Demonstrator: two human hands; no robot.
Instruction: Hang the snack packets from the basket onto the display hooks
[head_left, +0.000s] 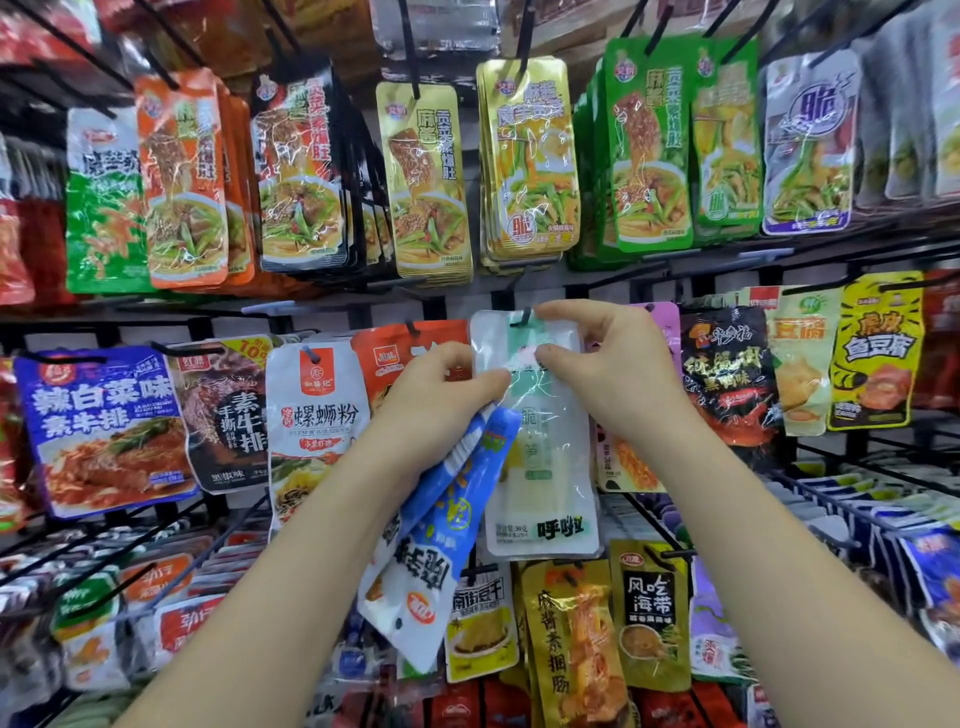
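A shop wall of black wire display hooks fills the view, crowded with hanging snack packets in three rough rows, gold (423, 182) and green (649, 150) ones along the 12 o'clock band. At the centre a pale white-and-green packet (540, 467) hangs flat against the rack, its top hole at a black hook (522, 318) whose tip shows through at 12 o'clock of the packet; whether it is fully seated I cannot tell. The right hand (618, 364) pinches the packet's upper edge from 3 o'clock, thumb and forefinger closed on the film. The left hand (431, 400), at 9 o'clock of it, has its fingers clamped on a blue-and-white packet (441, 525) that dangles toward 6 o'clock, with the thumb reaching over to touch the pale packet.

Judging by this, one packet is at the point of being hung and at least one more waits in hand. Count: two hands, one pale packet at the hook, and what looks like one or two blue-and-white packets held, overlap making it unclear. The basket is out of view, so what is left cannot be told
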